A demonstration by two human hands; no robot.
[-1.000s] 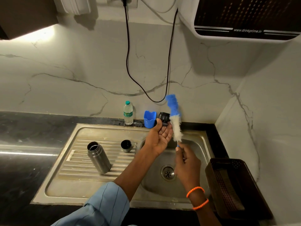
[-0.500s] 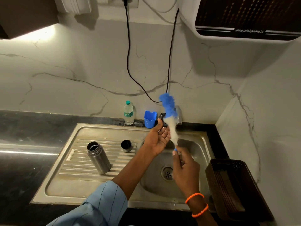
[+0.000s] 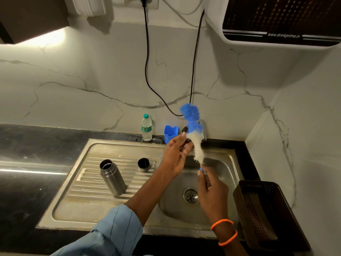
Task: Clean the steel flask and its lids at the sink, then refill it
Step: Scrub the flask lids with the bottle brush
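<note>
The open steel flask (image 3: 113,178) stands upright on the sink's ribbed drainboard (image 3: 83,183). A steel cup lid (image 3: 144,164) stands a little to its right, mouth up. Above the sink bowl (image 3: 227,169), my left hand (image 3: 175,156) pinches a small black lid (image 3: 186,140), mostly hidden by my fingers. My right hand (image 3: 212,189) grips the handle of a blue-and-white bottle brush (image 3: 193,130), whose bristles lie against the black lid.
A small plastic water bottle (image 3: 146,129) and a blue cup (image 3: 171,133) stand at the back of the sink. A dark plastic basket (image 3: 262,215) sits on the right counter. A water purifier (image 3: 280,21) hangs above, with black cables (image 3: 146,71) down the wall.
The brush has tilted and shifted left, its blue tip swinging across the black lid in my left hand. Flask and cup lid have not moved.
</note>
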